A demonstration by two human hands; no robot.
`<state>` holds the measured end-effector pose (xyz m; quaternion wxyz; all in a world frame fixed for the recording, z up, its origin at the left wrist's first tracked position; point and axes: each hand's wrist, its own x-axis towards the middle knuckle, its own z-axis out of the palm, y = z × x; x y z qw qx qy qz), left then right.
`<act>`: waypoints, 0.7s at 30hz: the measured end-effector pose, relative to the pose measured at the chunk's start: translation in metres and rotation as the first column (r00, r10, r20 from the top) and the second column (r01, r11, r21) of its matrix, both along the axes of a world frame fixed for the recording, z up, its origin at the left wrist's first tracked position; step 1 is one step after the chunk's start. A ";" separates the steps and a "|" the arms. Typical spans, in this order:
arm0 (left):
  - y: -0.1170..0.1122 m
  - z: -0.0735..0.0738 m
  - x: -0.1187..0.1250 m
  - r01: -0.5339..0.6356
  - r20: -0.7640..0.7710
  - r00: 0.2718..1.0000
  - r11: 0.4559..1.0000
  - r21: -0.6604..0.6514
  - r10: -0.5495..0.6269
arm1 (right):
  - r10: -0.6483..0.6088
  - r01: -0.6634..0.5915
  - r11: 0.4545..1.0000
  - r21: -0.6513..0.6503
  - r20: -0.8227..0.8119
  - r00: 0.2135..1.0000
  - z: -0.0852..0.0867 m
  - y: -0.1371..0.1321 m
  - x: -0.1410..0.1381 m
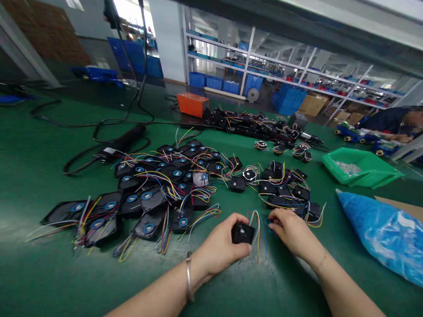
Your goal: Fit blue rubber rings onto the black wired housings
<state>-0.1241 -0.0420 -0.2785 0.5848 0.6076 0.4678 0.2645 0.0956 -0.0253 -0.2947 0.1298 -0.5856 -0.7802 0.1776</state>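
Observation:
My left hand (224, 240), with a bracelet at its wrist, is closed around a small black square motor-like part (243, 233) just above the green table. Coloured wires (257, 231), yellow, red, blue and white, trail from this part between my hands. To its right, my right hand (291, 229) pinches a thin blue ring (269, 223), partly hidden by the fingers. On the left lie many flat black housings (148, 198) with blue rings in them and loose coloured wires. Behind my right hand is a cluster of smaller black wired parts (280, 187).
A green bin (363, 169) of small pale pieces and a blue plastic bag (380, 233) are on the right. An orange box (192, 105) stands at the back beside more wired parts. A black corded tool (122, 143) lies left. A person's arm (395, 137) shows far right.

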 end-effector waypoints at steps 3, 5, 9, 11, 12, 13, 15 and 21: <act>-0.001 0.001 -0.001 0.025 -0.036 0.999 0.999 0.034 -0.024 | 0.010 -0.013 1.000 0.023 0.111 0.994 0.000 -0.002 0.003; -0.001 0.000 -0.001 0.038 -0.048 0.998 0.998 0.046 -0.036 | 0.010 -0.018 0.999 0.047 0.173 0.985 0.001 -0.004 0.004; -0.004 -0.003 0.000 0.076 -0.088 0.994 0.995 0.056 -0.071 | 0.031 -0.041 0.998 0.044 0.212 0.977 0.005 -0.008 0.003; -0.005 -0.004 0.001 0.081 -0.085 0.993 0.995 0.054 -0.076 | 0.040 -0.049 0.998 0.030 0.238 0.970 0.005 -0.009 0.002; -0.005 -0.004 0.002 0.079 -0.078 0.994 0.996 0.051 -0.074 | 0.043 -0.051 0.998 0.025 0.248 0.968 0.004 -0.009 0.002; -0.005 -0.004 0.002 0.077 -0.071 0.995 0.996 0.047 -0.073 | 0.046 -0.053 0.998 0.021 0.255 0.966 0.003 -0.008 0.002; -0.005 -0.004 0.002 0.077 -0.057 0.996 0.997 0.032 -0.075 | 0.046 -0.053 0.998 0.020 0.259 0.965 0.000 -0.008 0.002; -0.005 -0.006 0.003 0.075 -0.053 0.996 0.996 0.053 -0.072 | 0.023 -0.034 0.997 0.071 0.152 0.988 -0.002 -0.005 0.004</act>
